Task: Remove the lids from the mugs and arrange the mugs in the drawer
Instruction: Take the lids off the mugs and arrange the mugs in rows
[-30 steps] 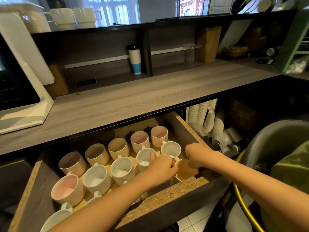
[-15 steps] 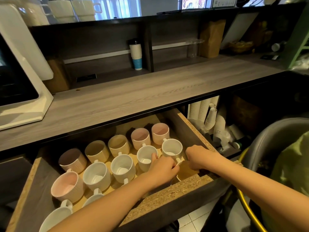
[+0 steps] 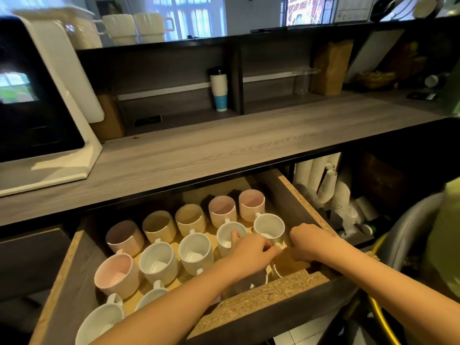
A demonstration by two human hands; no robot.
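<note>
The open drawer [image 3: 263, 298] holds several ribbed mugs in rows: white ones [image 3: 196, 252], pink ones [image 3: 251, 204] and tan ones [image 3: 190, 219], all without lids. A tan mug [image 3: 290, 265] stands in the front right corner, tight against the drawer's front wall. My left hand [image 3: 251, 252] grips its left rim with curled fingers. My right hand [image 3: 313, 242] is closed over its far right rim. A dark mug [image 3: 249, 282] lies partly hidden under my left wrist. No lids are visible.
A grey wooden counter [image 3: 224, 150] overhangs the drawer's back. A white machine [image 3: 47, 115] stands on it at the left. Stacked paper cups [image 3: 326, 185] fill the compartment to the right of the drawer. A grey bin with a green bag [image 3: 423, 235] is at the far right.
Both hands have stayed on the tan mug in the front right corner, shifting only slightly. The view has tilted a little.
</note>
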